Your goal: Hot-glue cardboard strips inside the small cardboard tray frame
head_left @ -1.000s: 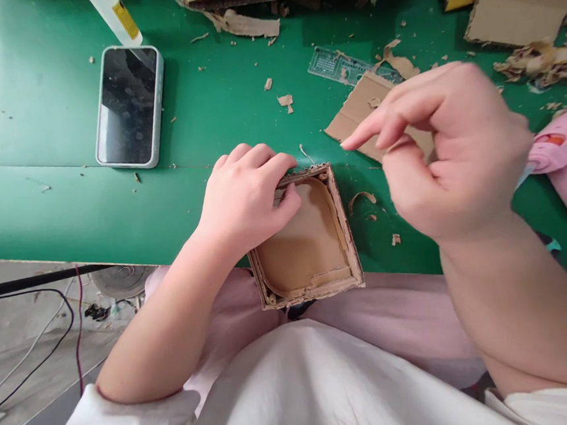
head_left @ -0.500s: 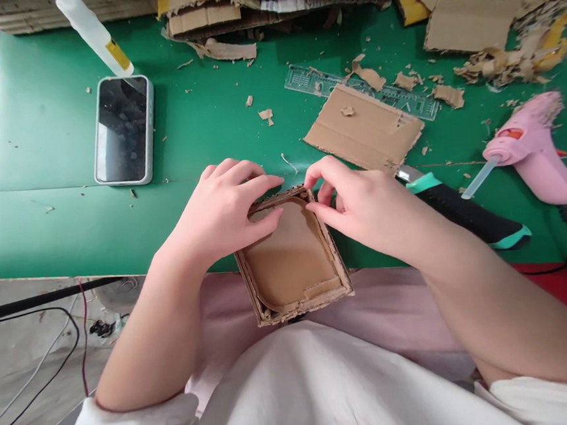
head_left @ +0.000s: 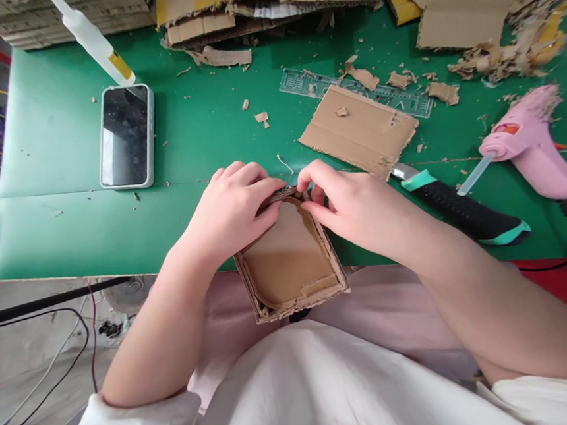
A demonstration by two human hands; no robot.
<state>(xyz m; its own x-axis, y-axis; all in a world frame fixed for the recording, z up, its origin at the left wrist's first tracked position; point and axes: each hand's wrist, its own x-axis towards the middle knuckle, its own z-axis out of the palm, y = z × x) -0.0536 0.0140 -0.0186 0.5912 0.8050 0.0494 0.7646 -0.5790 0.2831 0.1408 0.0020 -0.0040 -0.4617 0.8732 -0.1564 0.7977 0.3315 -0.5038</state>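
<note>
A shallow, square cardboard box (head_left: 292, 258) with layered walls and a curved strip inside juts over the table's front edge toward me. My left hand (head_left: 240, 206) pinches its far wall, thumb inside and fingers over the outer side. At the far right corner my right hand (head_left: 334, 198) grips the same wall between thumb and curled fingertips. Parts of the far wall are hidden under the fingers. Just beyond my right hand lies a flat cardboard piece (head_left: 358, 130), and a utility knife (head_left: 466, 206) with a black and teal handle rests beside my right forearm.
A pink glue gun (head_left: 531, 148) with a glue stick lies at the right. A clear ruler (head_left: 302, 82) is partly under the cardboard piece. A phone (head_left: 125, 137) and a white bottle (head_left: 93, 44) are at the left. Cardboard scraps (head_left: 462, 18) pile along the back.
My left hand's thumb and fingers have closed in on the box's far wall. My right hand stays at the corner with little change. The whole view has shifted slightly.
</note>
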